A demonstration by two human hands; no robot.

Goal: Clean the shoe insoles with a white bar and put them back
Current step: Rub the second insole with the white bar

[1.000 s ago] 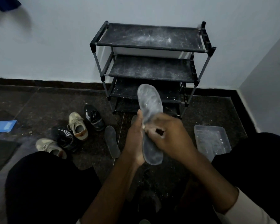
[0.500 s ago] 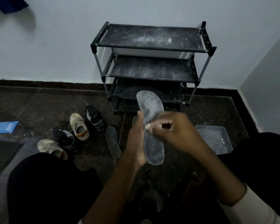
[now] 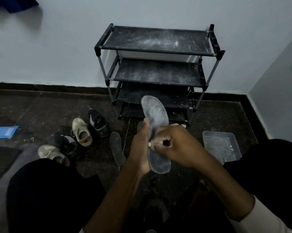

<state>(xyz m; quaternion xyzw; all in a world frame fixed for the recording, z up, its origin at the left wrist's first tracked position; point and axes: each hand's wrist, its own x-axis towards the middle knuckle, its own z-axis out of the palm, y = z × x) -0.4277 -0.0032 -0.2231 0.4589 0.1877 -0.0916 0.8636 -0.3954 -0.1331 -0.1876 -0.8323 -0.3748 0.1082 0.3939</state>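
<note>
At the centre of the frame the left hand (image 3: 140, 148) grips an insole (image 3: 154, 115) upright by its edge. The right hand (image 3: 177, 145) has its fingers curled around a small white bar (image 3: 149, 144), pressed to the insole's middle. White streaks cover the insole's upper half, so I judge this one well under way. A second insole (image 3: 117, 147) lies on the floor just left of the hands, darker and seemingly untreated. Four shoes (image 3: 81, 132) wait at centre left; no insole looks to be back inside yet.
</note>
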